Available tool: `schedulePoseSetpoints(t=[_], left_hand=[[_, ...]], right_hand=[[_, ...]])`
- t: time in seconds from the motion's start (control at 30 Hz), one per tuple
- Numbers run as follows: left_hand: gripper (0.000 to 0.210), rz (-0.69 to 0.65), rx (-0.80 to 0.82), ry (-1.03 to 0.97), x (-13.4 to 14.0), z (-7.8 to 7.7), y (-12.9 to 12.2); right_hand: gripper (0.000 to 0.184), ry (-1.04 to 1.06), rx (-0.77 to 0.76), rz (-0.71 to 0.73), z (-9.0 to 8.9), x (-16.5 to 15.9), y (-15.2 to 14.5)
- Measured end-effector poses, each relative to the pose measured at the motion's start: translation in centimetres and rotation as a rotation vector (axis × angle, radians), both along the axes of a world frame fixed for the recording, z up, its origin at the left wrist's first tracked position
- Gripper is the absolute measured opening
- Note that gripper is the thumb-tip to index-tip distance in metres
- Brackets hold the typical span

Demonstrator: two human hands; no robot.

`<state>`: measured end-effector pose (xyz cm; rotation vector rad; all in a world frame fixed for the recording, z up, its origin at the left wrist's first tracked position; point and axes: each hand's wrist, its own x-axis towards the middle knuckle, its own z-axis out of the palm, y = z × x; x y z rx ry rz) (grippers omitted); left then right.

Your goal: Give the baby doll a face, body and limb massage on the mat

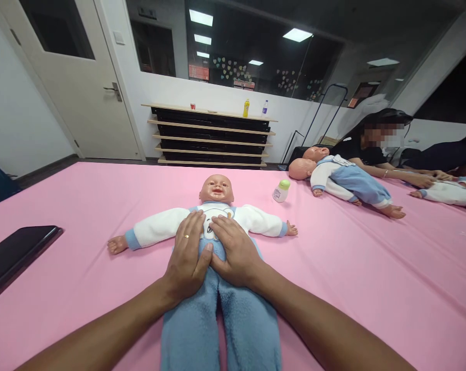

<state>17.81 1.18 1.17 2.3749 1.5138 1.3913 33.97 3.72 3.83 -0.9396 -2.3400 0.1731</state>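
Note:
A baby doll [216, 191] lies on its back on the pink table cover [97, 309], arms spread to both sides. It wears a white top with a bear face and fuzzy blue trousers. My left hand [188, 257] rests flat on the left of its belly, fingers stretched toward its chest, a ring on one finger. Flat on the other side of the belly lies my right hand [235, 250], its fingers extended over the bear print. The thumbs come close together at the waist. Both palms are hidden against the clothing.
A white bottle with a green cap [281, 191] stands beyond the doll's right-hand arm. At left lies a black tablet-like device [18, 257]. More dolls [345, 178] lie at the right, where a person [376, 141] handles another doll. Behind is a stack of boards [213, 136].

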Motion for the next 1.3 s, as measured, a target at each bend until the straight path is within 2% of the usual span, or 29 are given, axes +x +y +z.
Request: schedulePoseSetpoints(t=[0.13,0.37,0.53,0.63,0.87,1.0,1.1,1.17,1.3], left_hand=[[0.057,-0.13,0.083,0.049,0.2,0.9,-0.7],[0.051,-0.216,0.064,0.14,-0.2,0.6,-0.3],[0.047,-0.185,-0.162,0.232,-0.1,0.9,0.3],[0.046,-0.122,-0.263,0.181,0.0,0.8,0.7],[0.049,-0.007,-0.328,0.039,0.0,-0.1,1.1],[0.053,0.044,-0.29,-0.018,-0.1,-0.8,1.2],[0.056,0.067,-0.217,-0.04,-0.1,-0.9,0.9],[0.058,0.048,-0.142,-0.024,-0.1,-0.6,0.6],[0.059,-0.032,-0.038,0.027,-0.1,0.1,0.0]], right_hand=[[0.073,-0.061,-0.08,-0.074,0.0,0.1,0.3],[0.085,-0.053,-0.14,-0.215,-1.0,0.1,0.3],[0.08,0.018,-0.007,-0.213,-1.6,0.1,0.0],[0.073,0.064,0.077,-0.149,-1.4,0.0,-0.1],[0.06,0.112,0.171,-0.029,-0.8,0.0,-0.4],[0.05,0.146,0.192,0.069,-0.8,0.2,-0.5],[0.046,0.119,0.143,0.139,-0.7,0.1,-0.4],[0.049,0.085,0.09,0.123,-0.6,0.0,-0.2],[0.061,0.033,0.0,-0.004,-0.5,-0.1,0.3]])
